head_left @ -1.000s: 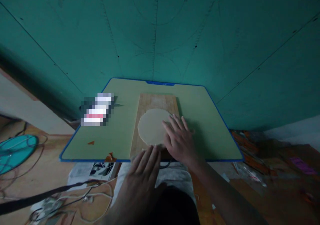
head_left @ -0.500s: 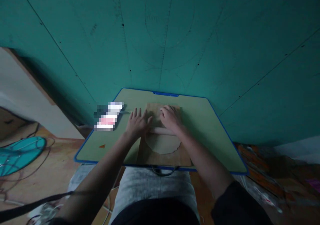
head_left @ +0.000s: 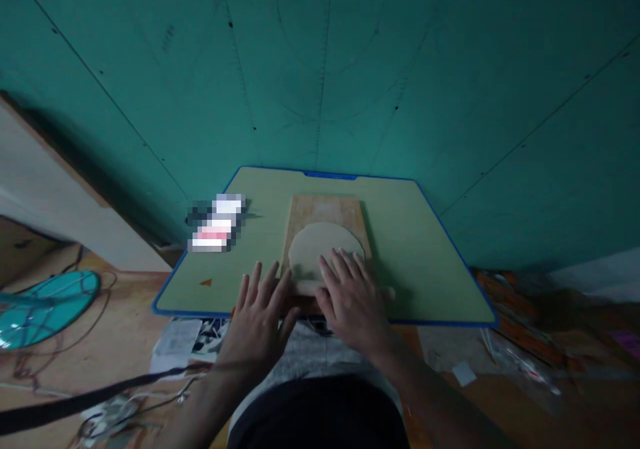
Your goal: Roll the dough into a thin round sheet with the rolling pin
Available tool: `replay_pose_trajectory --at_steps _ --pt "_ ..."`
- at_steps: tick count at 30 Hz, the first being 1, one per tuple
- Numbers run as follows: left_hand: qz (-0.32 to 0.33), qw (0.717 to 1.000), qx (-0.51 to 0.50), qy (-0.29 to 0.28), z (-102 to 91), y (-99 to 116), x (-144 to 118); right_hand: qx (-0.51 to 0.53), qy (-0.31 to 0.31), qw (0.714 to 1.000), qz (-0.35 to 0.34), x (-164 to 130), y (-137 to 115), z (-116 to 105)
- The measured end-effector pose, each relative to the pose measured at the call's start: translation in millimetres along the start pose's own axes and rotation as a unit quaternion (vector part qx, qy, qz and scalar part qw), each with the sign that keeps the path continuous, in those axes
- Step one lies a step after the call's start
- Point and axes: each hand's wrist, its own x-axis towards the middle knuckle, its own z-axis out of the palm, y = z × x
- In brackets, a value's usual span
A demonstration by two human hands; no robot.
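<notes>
A flat, pale round of dough (head_left: 320, 239) lies on a wooden board (head_left: 327, 208). Across the dough's near edge runs a light rolling pin (head_left: 306, 288), partly hidden by my hands. My left hand (head_left: 263, 312) is at the pin's left end, fingers stretched and spread, palm down. On the right half of the pin rests my right hand (head_left: 353, 299), its fingers extended forward over the near right part of the dough. Neither hand is wrapped round the pin.
The board sits on a pale green folding table (head_left: 415, 249) with a blue rim, against a green wall (head_left: 320, 69). A blurred-out phone-like object (head_left: 219, 222) stands at the table's left. Cables and a teal round stool (head_left: 55, 309) are on the left floor.
Both hands and the rolling pin have moved toward my body, from the far part of the board to its near edge. More of the dough now shows beyond the pin.
</notes>
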Motion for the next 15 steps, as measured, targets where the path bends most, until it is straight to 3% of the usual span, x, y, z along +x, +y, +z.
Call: replay_pose_trajectory --at_steps 5,11,15 --pt "0.011 1.000 0.014 0.006 3.3 1 -10 0.002 0.036 0.999 -0.038 -22 5 2" --pt "0.011 0.999 0.039 0.028 11.5 -2 0 -0.040 0.059 0.997 0.009 -37 45 0" --pt "0.005 0.998 0.056 0.038 11.0 3 17 -0.043 0.065 0.997 0.018 -42 59 5"
